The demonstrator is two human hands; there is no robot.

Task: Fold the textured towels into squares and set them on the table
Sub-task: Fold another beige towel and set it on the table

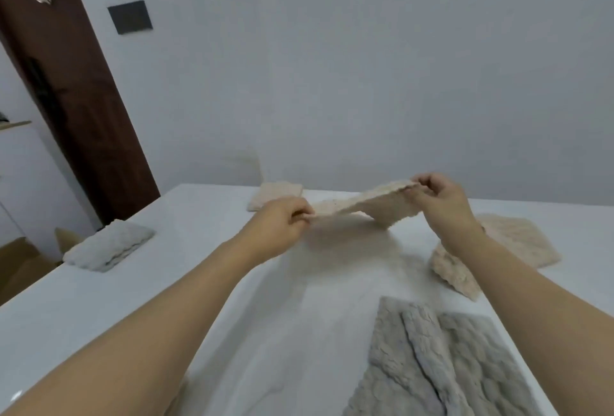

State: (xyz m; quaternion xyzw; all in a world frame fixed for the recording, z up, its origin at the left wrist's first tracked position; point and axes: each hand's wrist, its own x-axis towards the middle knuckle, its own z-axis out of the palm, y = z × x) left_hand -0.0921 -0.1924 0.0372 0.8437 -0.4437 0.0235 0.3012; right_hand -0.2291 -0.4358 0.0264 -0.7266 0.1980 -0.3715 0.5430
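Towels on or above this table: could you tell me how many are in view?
5: a beige towel held up between both hands, a folded white towel at left, a folded beige one at the far edge, a beige heap at right, a grey towel nearest. The heap may hide more.

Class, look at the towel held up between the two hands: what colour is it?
Cream-beige, with a nubbly texture. The held towel shows in the head view, pinched by the left hand and right hand.
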